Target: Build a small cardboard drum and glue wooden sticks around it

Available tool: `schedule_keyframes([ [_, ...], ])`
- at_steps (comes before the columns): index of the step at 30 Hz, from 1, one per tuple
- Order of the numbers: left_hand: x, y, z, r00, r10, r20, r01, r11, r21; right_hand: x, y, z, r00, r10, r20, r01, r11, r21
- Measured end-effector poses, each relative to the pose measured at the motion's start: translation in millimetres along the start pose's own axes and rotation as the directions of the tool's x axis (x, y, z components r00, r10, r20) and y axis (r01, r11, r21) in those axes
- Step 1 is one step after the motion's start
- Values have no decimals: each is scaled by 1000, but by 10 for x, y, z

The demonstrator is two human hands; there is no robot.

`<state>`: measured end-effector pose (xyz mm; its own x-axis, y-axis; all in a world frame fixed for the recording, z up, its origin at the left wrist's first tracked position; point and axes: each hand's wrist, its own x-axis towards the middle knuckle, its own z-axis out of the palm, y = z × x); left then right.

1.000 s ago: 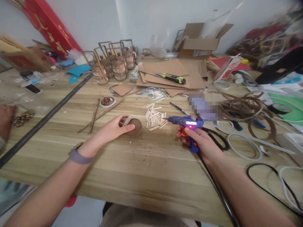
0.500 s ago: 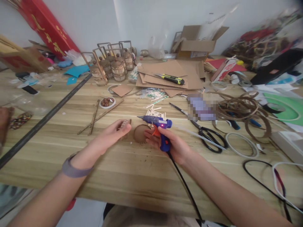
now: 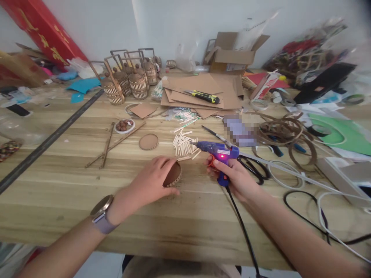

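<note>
My left hand (image 3: 155, 175) grips a shallow round cardboard piece (image 3: 174, 175) by its edge, thumb in front and fingers over the far side. Pale and dark stripes run around that piece's rim, and my fingers hide its left part. A blue hot glue gun (image 3: 217, 151) with a glowing red light is in my right hand (image 3: 232, 173), its nozzle pointing left. Under and beside the nozzle lies a pile of short wooden sticks (image 3: 183, 143). A second round cardboard piece (image 3: 148, 141) rests flat on the table beyond my left hand.
Several small lidded baskets with tall handles (image 3: 137, 85) stand at the back. A yellow-and-black cutter (image 3: 204, 96) lies on cardboard sheets (image 3: 185, 83). A bowl of brown beads (image 3: 124, 126), black-handled scissors (image 3: 256, 168), coiled brown strips (image 3: 281, 129) and the gun's black cord (image 3: 240, 224) lie around.
My left hand has let go of one round piece, now lying farther back, and taken hold of another. My right hand has moved right with the glue gun.
</note>
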<state>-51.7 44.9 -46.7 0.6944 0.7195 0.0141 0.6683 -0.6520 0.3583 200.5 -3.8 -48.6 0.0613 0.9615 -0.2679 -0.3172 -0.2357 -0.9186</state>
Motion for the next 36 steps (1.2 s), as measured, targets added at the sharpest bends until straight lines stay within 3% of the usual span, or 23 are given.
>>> schedule_keyframes([
  [3, -25, -43, 52, 993, 108, 42, -109, 993, 40, -17, 33, -56, 1000, -9, -1, 9, 996, -88],
  [8, -16, 101, 77, 998, -25, -65, 30, 996, 81, 0, 96, -102, 999, -42, 11, 44, 986, -163],
  [10, -11, 139, 65, 997, -54, -52, 58, 995, 83, -4, 120, -114, 999, -39, 5, 39, 985, -166],
  [14, -19, 109, 13, 995, 96, 38, -95, 995, -19, -37, 150, -133, 1000, -19, -6, 18, 985, -172],
  [16, -17, 92, -2, 992, 122, -1, -122, 991, -46, -48, 153, -131, 1000, -2, -14, 0, 987, -160],
  [19, 6, 123, 21, 995, -14, -99, 12, 1000, -25, -46, 144, -110, 1000, 6, -17, -8, 992, -124],
  [21, 19, 156, 48, 992, -74, -101, 75, 997, 7, -38, 130, -92, 1000, 0, -18, -2, 995, -100],
  [24, 17, 164, 44, 999, 22, -26, -22, 1000, 8, -29, 107, -77, 1000, -1, -24, -1, 998, -57],
  [26, 12, 154, 21, 997, 68, -31, -69, 998, -9, -24, 96, -77, 1000, 4, -19, -5, 1000, -28],
  [29, 23, 175, 26, 991, -60, -120, 62, 998, 12, -16, 90, -89, 999, 44, -25, -45, 999, -16],
  [31, 36, 210, 56, 983, -133, -125, 138, 990, 34, -13, 91, -96, 997, 66, -37, -67, 998, -20],
  [36, 24, 207, 17, 995, 81, -51, -80, 997, 16, -9, 85, -92, 998, 55, -11, -55, 998, -19],
])
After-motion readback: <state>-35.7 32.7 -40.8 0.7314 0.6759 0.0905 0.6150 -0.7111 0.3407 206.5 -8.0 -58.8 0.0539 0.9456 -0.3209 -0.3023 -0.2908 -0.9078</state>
